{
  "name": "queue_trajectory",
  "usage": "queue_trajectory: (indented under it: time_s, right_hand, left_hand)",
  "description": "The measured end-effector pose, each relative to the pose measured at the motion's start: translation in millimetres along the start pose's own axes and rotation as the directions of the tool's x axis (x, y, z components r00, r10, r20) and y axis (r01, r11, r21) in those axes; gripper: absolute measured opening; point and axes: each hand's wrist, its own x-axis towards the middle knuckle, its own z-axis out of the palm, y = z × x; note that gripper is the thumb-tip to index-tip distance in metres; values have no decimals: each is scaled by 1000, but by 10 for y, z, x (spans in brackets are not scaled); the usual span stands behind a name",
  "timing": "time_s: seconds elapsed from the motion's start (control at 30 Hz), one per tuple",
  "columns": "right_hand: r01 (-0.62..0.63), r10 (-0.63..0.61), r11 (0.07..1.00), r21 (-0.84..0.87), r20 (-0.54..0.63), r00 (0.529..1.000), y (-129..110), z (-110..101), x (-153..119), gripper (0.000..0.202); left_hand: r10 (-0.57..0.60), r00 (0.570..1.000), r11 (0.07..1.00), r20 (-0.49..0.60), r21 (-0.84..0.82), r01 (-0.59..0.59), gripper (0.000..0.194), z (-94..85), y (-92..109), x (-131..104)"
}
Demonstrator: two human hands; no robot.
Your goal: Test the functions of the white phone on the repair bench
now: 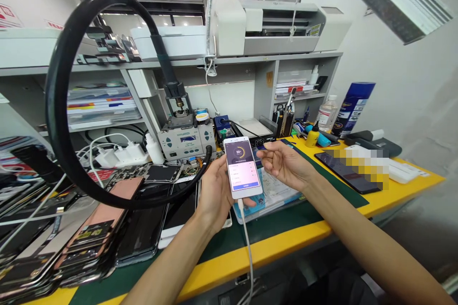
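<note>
A white smartphone (245,171) rests tilted in my left hand (214,190), whose fingers wrap round its left edge and back. Its lit screen shows a yellow ring with a percentage at the top and a list below, above a blue bar. A white charging cable (246,233) plugs into its lower end and hangs over the table edge. Just right of the phone hovers my right hand (282,162), fingers loosely bent and apart, with nothing visible in them. Beneath the phone lies a clear plastic case or sleeve (279,195) on the green mat (329,186).
Stacked phone parts (96,228) crowd the left side. A thick black hose (53,95) loops up from a hot-air station (188,140). A dark tablet (347,171), a yellow bottle (312,136) and a blue can (352,107) stand or lie at right. Overhead hangs a metal lamp (393,0).
</note>
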Motion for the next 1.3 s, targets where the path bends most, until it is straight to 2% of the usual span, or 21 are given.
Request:
queue_trajectory:
  time_s: [0.1,0.17,0.33,0.43,0.53,0.8,1.03,1.3]
  right_hand:
    - [185,-190,968,-168,-13,982,28,5,-27,20]
    - [280,-289,902,-328,20,957,58,11,-57,20]
    - [422,-423,592,-686,181,888,176,37,-130,18]
    - [472,-478,397,-787,262,838,247,49,-149,15]
    - [500,-470,291,-816,333,817,277,51,-147,16]
    - [506,-423,233,-830,382,822,255,41,-142,18]
    - [495,-394,218,-841,388,833,279,26,-143,20]
    - [519,-380,177,-836,428,820,277,54,-150,18]
  left_hand:
    - [3,1000,1000,10,-25,-3,48,-21,-8,17]
    - [-3,1000,999,25,-40,4,46,-50,-15,37]
    - [-35,999,998,10,-59,36,44,-125,-12,90]
    - [-32,999,997,-21,-75,31,44,-145,0,109]
    - [-22,997,997,-70,-79,17,43,-144,11,113]
    - [13,991,995,-133,-98,-27,40,-142,25,96]
    - [22,993,993,-116,-113,-36,41,-157,19,95]
    - [13,994,992,-112,-121,-26,42,-143,31,94]
